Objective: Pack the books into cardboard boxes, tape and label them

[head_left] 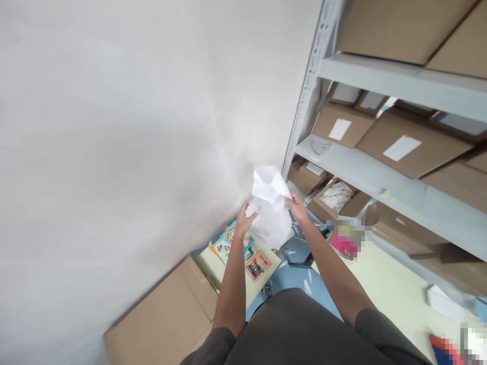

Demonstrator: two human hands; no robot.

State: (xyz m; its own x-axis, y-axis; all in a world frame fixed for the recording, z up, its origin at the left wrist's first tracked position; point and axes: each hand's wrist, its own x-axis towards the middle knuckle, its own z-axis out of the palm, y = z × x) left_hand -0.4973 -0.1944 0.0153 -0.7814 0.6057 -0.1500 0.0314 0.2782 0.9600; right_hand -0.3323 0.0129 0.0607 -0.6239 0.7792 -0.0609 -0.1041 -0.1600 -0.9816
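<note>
A white, crumpled, bag-like sheet (pixel 272 218) hangs between my two hands in the middle of the view. My left hand (pixel 246 219) is at its left edge, thumb and fingers apart, the thumb against the white material. On the other side, my right hand (pixel 296 207) pinches its upper right edge. Below my left hand, colourful booklets (pixel 224 247) lie on a small pale yellow table (pixel 253 291), with an orange-pink booklet (pixel 258 266) beside them.
A large cardboard box (pixel 163 314) stands at the lower left by the white wall (pixel 114 126). Metal shelves (pixel 342 157) with cardboard boxes fill the right. A pale table (pixel 395 289) stands at lower right, a white object (pixel 443 300) on it.
</note>
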